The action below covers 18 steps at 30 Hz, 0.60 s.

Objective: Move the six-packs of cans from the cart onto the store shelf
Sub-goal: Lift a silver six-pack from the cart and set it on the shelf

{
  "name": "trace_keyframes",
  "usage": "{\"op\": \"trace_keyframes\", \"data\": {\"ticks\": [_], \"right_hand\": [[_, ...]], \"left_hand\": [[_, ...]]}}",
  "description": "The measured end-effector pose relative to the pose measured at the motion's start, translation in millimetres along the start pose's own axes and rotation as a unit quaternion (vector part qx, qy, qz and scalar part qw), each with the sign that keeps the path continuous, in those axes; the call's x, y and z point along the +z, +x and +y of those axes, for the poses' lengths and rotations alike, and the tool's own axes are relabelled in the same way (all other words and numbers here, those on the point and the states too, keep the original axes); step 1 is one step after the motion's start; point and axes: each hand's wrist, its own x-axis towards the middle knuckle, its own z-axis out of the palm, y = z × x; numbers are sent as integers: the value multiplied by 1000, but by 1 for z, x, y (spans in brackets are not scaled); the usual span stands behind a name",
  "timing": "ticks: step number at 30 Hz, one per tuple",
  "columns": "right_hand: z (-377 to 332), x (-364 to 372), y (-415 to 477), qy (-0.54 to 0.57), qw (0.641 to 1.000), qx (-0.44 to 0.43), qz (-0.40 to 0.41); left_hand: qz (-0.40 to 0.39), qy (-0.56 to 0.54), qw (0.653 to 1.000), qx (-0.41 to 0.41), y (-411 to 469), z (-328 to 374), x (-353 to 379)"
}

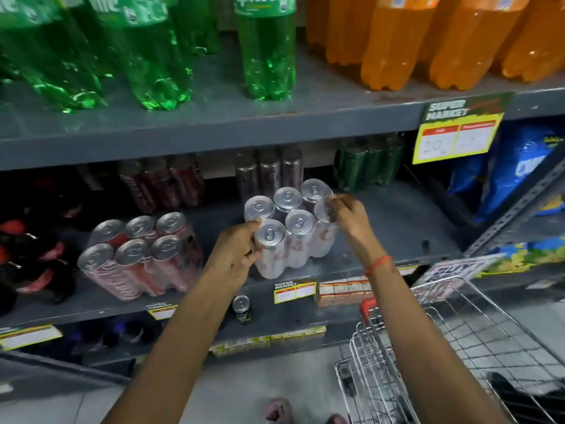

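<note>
Middle shelf layout, cart at right.

One six-pack (290, 228) stands on the middle shelf (397, 228), between the left hand (235, 255) and right hand (348, 215). A second six-pack (137, 255) sits left of it. Further packs, probably cans, stand behind. The cart (458, 347) stands below right.

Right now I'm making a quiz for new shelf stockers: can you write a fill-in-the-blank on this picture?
1. Both hands are on the silver six-pack, which stands on the ____ shelf.
2. The red six-pack lies to the ____ of the silver one.
3. The bottles above the red pack are ____.
4. The right hand wears a ____ thread at the wrist.

Missing words: middle; left; green; red
</note>
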Motion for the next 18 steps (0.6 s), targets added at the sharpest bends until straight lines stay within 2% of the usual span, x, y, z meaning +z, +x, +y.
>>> {"op": "trace_keyframes", "data": {"ticks": [4, 9, 11, 12, 13, 14, 15, 16, 17, 18], "right_hand": [[2, 27, 8, -6, 999, 24, -28], [7, 36, 15, -39, 997, -17, -59], [13, 34, 15, -35, 996, -23, -73], [17, 33, 14, -34, 996, -24, -74], [23, 32, 12, -38, 997, -24, -62], [28, 30, 8, -43, 998, -31, -30], [33, 27, 2, -42, 998, -48, 15], [38, 23, -4, -30, 995, -77, 62], [43, 17, -12, -19, 988, -110, 106], [51, 10, -19, -15, 980, -137, 147]], "left_hand": [[29, 8, 1000, -7, 19, 1, -18], [33, 10, 999, 16, 34, -3, -27], [43, 81, 994, 56, 38, -16, -22], [61, 154, 982, 94, 40, -28, -17], [92, 249, 953, 145, 41, -43, -11], [139, 351, 901, 214, 38, -57, -3], [175, 440, 829, 299, 34, -70, 6], [178, 508, 758, 369, 31, -82, 16], [159, 547, 708, 417, 28, -93, 27], [130, 562, 685, 445, 29, -105, 38]]}}
